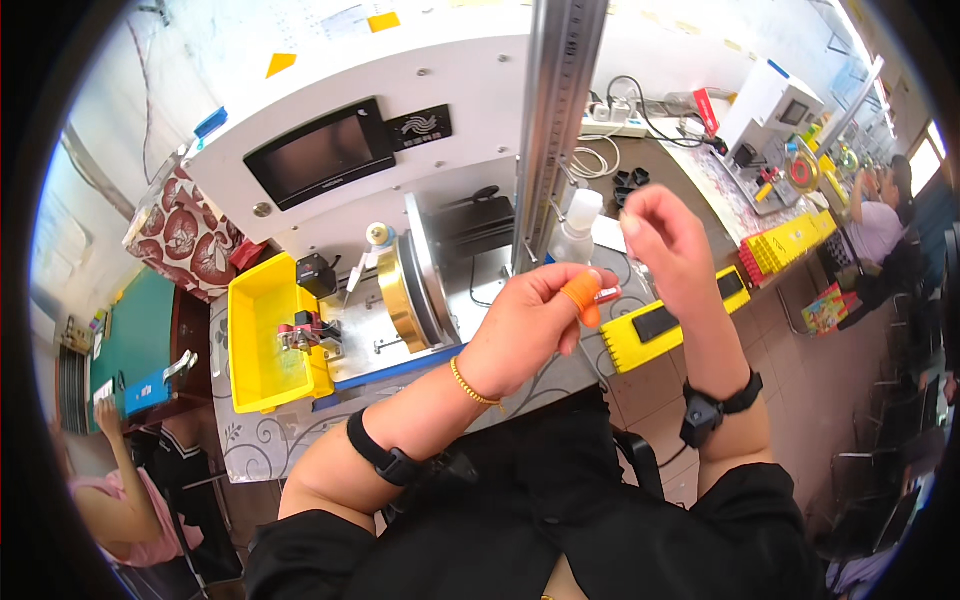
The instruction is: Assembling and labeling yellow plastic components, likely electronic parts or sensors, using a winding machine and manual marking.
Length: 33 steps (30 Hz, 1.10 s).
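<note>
My left hand [525, 325] is raised in front of the machine, with an orange finger cot [583, 292] on one fingertip. It pinches a small red part [607, 294]. My right hand [665, 240] is held just right of it and a little higher, fingers curled and pinched together. Whether anything is between those fingers is too small to tell. Both wrists wear black bands, and the left also has a gold bracelet [472, 388]. A white squeeze bottle [578, 228] stands just behind the hands.
A white machine with a dark screen [320, 152], a brass wheel [400, 296] and a metal post [556, 120] stands ahead. A yellow bin [262, 350] is at its left, a yellow tray [660, 330] at right. Other people sit far right and lower left.
</note>
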Tool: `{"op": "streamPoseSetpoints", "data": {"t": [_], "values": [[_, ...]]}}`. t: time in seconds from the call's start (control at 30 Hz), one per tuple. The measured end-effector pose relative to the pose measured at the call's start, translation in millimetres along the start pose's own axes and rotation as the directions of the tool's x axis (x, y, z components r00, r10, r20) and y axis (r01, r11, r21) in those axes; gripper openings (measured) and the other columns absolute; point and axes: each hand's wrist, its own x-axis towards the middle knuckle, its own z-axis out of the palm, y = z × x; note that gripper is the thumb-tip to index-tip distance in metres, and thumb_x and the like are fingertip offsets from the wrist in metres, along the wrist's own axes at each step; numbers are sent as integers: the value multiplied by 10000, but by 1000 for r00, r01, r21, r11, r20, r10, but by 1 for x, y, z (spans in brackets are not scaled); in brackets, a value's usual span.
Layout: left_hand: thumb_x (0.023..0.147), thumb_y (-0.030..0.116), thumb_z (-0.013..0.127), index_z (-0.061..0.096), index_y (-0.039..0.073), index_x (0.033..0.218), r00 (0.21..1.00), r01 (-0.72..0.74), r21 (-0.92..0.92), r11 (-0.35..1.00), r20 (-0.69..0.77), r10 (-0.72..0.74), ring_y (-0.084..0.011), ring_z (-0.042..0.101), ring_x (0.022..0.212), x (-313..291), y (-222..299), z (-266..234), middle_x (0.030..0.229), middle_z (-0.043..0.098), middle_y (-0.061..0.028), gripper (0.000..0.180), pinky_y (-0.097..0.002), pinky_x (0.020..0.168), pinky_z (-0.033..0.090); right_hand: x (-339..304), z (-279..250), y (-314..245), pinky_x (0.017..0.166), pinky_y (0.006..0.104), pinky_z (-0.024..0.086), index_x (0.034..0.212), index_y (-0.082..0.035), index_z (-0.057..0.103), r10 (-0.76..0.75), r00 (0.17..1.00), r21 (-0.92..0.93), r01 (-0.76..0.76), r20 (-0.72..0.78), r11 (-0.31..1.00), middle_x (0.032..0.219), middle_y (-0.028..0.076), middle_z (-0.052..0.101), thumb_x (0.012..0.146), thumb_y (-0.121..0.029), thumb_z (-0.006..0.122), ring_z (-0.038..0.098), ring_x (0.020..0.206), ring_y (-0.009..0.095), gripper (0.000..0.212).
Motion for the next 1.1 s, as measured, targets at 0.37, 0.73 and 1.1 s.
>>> {"op": "streamPoseSetpoints", "data": {"t": [0.37, 0.73, 1.1], "values": [[999, 220, 503, 643, 31, 1029, 973, -53, -25, 998, -224, 46, -36, 388, 538, 7, -11, -25, 682, 503, 41, 237, -183, 498, 307, 54, 16, -4, 630, 189, 381, 922, -50, 588, -58, 997, -249, 71, 59, 966, 785, -60, 543, 906, -161, 629, 447, 690, 20, 119], [998, 248, 501, 659, 44, 1019, 980, 56, 0, 998, -189, -55, -41, 438, 575, 2, -42, -34, 695, 530, 34, 259, -182, 544, 385, 46, 16, 2, 635, 184, 370, 918, -48, 579, -34, 998, -88, 30, -47, 996, 790, -61, 531, 918, -164, 617, 454, 710, 15, 123], [998, 270, 487, 653, 29, 1051, 947, 288, 27, 957, -156, -281, -53, 451, 585, -23, -80, -51, 727, 543, 20, 298, -190, 559, 405, 34, 16, 18, 662, 187, 392, 923, -41, 579, 40, 999, -75, -41, -15, 996, 800, -55, 540, 920, -147, 611, 473, 731, 18, 110]]}}
